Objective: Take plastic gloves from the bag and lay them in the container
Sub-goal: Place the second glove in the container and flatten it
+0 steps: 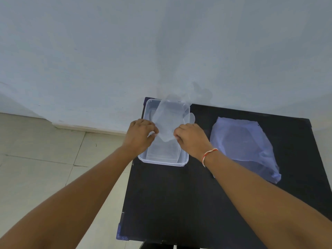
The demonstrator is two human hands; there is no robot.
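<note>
A clear plastic container (148,159) stands at the far left of the black table. Above it hangs a thin see-through plastic glove (170,115), its finger end pointing away toward the wall. My left hand (140,133) pinches the glove's near left edge and my right hand (192,139) pinches its near right edge, both over the container. More clear plastic lies flat in the container's near half. The translucent plastic bag (244,144) lies flat on the table to the right of my right hand.
The black table (179,203) stands against a pale wall (161,51). Tiled floor (45,159) lies to the left, past the table's left edge, which runs close to the container.
</note>
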